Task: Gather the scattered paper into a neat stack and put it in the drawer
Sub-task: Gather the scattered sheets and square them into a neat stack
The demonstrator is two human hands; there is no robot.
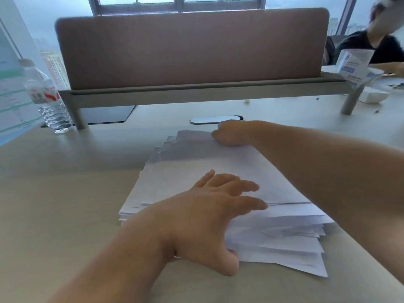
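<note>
A thick, uneven pile of white paper [196, 167] lies on the beige desk [65, 193], its sheets fanned out at the far left corner and along the near right edge. My left hand [209, 213] lies across the near edge of the pile, fingers straight on the top sheets and thumb down at the front edge. My right hand [229, 132] reaches across to the pile's far edge, fingers curled over it there. No drawer is in view.
A pink divider panel [192, 47] on a grey shelf stands behind the pile. A water bottle [48, 99] stands at the far left beside a printed sheet. A cable slot [216, 119] sits just beyond my right hand. Another person sits at the far right with boxes.
</note>
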